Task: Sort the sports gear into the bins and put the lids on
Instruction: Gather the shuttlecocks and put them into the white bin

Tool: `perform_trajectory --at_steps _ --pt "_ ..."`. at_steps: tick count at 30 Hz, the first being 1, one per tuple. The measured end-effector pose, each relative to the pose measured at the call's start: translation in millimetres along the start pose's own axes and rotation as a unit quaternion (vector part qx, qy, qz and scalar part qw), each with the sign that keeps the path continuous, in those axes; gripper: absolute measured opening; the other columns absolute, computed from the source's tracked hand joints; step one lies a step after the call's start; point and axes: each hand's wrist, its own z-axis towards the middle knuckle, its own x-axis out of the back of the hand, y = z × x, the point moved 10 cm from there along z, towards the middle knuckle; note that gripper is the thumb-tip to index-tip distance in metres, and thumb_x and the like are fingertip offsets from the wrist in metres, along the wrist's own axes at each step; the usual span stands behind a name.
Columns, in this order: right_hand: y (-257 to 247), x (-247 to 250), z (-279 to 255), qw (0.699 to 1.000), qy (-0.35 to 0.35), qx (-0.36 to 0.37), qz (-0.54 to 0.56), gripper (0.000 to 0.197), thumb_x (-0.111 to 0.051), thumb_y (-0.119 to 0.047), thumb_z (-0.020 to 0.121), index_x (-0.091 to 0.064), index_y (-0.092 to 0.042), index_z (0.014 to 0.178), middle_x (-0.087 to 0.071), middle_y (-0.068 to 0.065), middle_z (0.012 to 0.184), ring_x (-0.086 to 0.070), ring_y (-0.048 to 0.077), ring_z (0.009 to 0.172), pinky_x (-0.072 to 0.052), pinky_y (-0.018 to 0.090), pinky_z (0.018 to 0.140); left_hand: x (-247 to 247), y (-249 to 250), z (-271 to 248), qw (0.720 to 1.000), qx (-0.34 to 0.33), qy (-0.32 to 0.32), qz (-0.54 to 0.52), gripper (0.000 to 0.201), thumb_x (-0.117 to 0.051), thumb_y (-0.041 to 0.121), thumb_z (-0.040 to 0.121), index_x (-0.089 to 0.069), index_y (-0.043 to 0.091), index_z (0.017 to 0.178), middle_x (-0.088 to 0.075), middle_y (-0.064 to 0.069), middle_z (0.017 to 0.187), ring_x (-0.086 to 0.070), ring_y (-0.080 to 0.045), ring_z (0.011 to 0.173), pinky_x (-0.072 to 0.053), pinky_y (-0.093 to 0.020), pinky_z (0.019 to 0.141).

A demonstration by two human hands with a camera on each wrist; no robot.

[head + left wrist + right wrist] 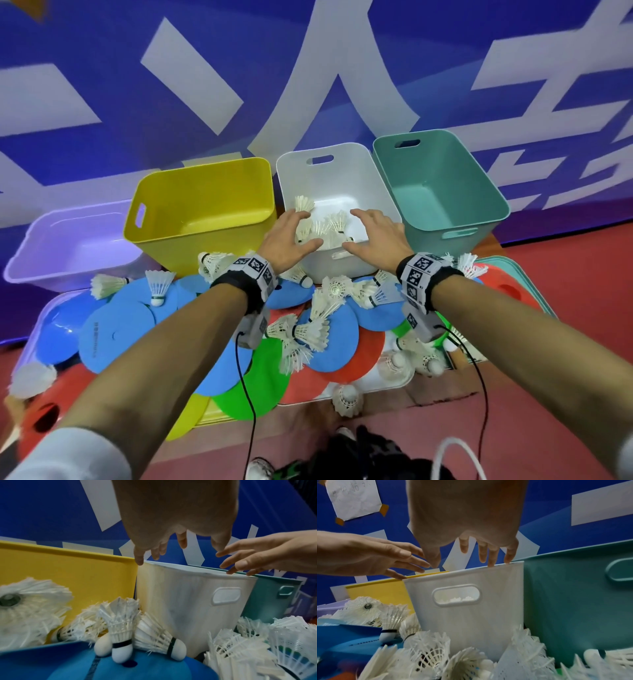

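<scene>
Both hands hover open over the near end of the white bin. My left hand and right hand face each other with fingers spread and hold nothing. Between them, several white shuttlecocks lie inside the bin. The left wrist view shows the left hand above the white bin's rim, with the right hand beside it. In the right wrist view, the right hand's fingertips are at the white bin's rim.
A yellow bin, a teal bin and a purple bin flank the white one. In front lies a pile of blue discs, red and green discs and loose shuttlecocks on flat lids. A blue wall stands behind.
</scene>
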Motion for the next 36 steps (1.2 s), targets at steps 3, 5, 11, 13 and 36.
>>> perform_trajectory --at_steps 3,5,11,13,36 --pt "-14 -3 -2 1.0 -0.001 0.012 -0.007 0.072 -0.058 -0.054 0.086 -0.031 -0.032 0.148 -0.035 0.004 0.15 -0.036 0.025 0.136 -0.023 0.046 0.108 6 -17 -12 1.0 0.015 0.002 0.015 0.064 -0.061 0.05 0.089 -0.036 0.029 0.145 -0.02 -0.004 0.161 -0.016 -0.021 0.148 -0.02 -0.048 0.118" --pt "-30 -4 -2 1.0 0.004 0.023 -0.015 0.07 -0.058 -0.053 0.087 -0.032 -0.032 0.148 -0.036 0.004 0.149 -0.037 0.025 0.135 -0.024 0.045 0.106 14 -30 -21 0.999 0.02 0.008 0.024 0.063 -0.061 0.05 0.089 -0.036 0.031 0.144 -0.021 -0.002 0.16 -0.017 -0.02 0.148 -0.021 -0.054 0.117" --pt "-107 -22 -2 0.994 0.026 0.097 -0.044 0.065 -0.056 -0.054 0.087 -0.038 -0.031 0.145 -0.042 0.003 0.145 -0.033 0.024 0.135 -0.022 0.044 0.106 51 -78 -67 0.998 0.048 0.035 0.0 0.06 -0.06 0.049 0.09 -0.038 0.031 0.143 -0.021 0.001 0.16 -0.023 -0.023 0.145 -0.023 -0.048 0.116" --pt "-141 -32 -3 0.99 0.024 0.128 -0.044 0.066 -0.057 -0.054 0.086 -0.038 -0.03 0.145 -0.042 0.003 0.145 -0.03 0.023 0.136 -0.019 0.043 0.106 65 -99 -89 0.997 0.063 0.048 -0.001 0.059 -0.061 0.046 0.09 -0.039 0.031 0.142 -0.023 0.0 0.158 -0.027 -0.024 0.143 -0.024 -0.047 0.113" --pt "-434 -211 -51 0.929 -0.14 0.329 -0.099 0.067 -0.058 -0.054 0.088 -0.035 -0.03 0.146 -0.034 0.005 0.15 -0.025 0.023 0.139 -0.019 0.043 0.107 167 -356 -314 0.936 0.315 0.156 -0.002 0.076 -0.052 0.06 0.067 -0.047 0.033 0.137 -0.031 -0.003 0.155 -0.018 -0.019 0.146 -0.008 -0.057 0.115"
